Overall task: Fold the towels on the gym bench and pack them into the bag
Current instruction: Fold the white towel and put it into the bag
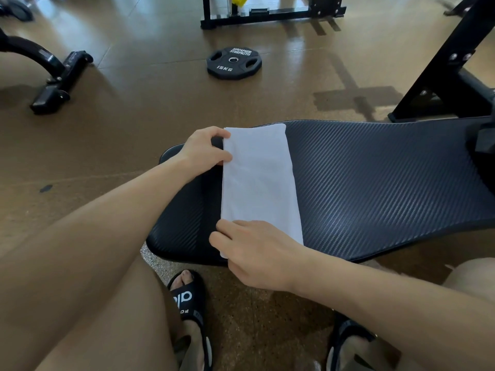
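A white towel (261,180), folded into a long narrow strip, lies across the black padded gym bench (375,183). My left hand (206,151) pinches the towel's far left edge between thumb and fingers. At the near end, my right hand (257,255) grips the towel's left corner where it hangs over the bench's front edge, and covers that corner. No bag is in view.
A black 15 kg weight plate (233,62) lies on the brown floor beyond the bench. Black machine frames stand at the far left (51,76), top centre (267,14) and right (442,76). My legs and black slide sandals (187,303) are below the bench.
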`<state>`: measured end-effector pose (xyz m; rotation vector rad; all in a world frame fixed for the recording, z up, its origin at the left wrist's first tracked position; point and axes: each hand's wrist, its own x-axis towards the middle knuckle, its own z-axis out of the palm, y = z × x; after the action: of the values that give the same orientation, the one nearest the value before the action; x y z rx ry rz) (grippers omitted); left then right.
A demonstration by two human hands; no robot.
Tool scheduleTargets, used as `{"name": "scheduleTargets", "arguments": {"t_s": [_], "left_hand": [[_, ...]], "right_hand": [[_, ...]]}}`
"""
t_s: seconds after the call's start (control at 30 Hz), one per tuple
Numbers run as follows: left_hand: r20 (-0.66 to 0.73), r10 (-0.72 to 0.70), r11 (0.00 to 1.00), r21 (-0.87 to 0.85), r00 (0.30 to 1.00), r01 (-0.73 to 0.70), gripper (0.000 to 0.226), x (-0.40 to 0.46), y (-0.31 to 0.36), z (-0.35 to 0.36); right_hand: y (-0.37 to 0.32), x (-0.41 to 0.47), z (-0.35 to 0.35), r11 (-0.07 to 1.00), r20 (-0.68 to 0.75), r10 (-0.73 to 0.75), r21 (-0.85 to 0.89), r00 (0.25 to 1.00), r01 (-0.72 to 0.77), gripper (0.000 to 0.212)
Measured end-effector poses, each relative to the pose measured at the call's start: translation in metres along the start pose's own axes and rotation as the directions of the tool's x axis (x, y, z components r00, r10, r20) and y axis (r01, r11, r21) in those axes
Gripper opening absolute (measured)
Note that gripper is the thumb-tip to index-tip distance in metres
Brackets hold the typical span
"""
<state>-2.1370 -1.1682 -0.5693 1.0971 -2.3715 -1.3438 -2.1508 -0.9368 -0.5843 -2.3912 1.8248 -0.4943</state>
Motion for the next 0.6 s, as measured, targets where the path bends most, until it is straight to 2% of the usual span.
{"name": "scheduleTargets", "arguments": {"t_s": [0.3,0.4,0.5,0.53,0.6], "left_hand": [[0.012,0.019,0.999,0.039,1.0,-0.02,0.048,0.0,-0.001,0.0],[-0.052,0.08,0.972,0.226,0.995,-0.066,0.038,0.004,-0.002,-0.003],[-0.089,0.091,0.925,0.377,0.992,-0.051,0.047,0.003,-0.001,-0.003],[-0.092,0.113,0.922,0.381,0.989,-0.07,0.05,0.001,0.002,-0.002],[-0.073,0.155,0.935,0.332,0.985,-0.123,0.055,-0.004,0.01,0.002]], "right_hand": [[0.0,-0.006,0.0,1.0,0.03,-0.003,-0.02,1.0,0.003,0.02],[0.002,-0.005,-0.009,1.0,0.07,-0.007,0.013,0.998,0.006,0.014],[0.026,0.003,-0.031,0.988,-0.007,0.142,0.063,0.99,-0.142,0.012],[0.041,0.006,-0.037,0.973,-0.074,0.222,0.075,0.972,-0.217,0.012],[0.073,0.01,-0.046,0.931,-0.188,0.365,0.041,0.912,-0.364,0.029]]}}
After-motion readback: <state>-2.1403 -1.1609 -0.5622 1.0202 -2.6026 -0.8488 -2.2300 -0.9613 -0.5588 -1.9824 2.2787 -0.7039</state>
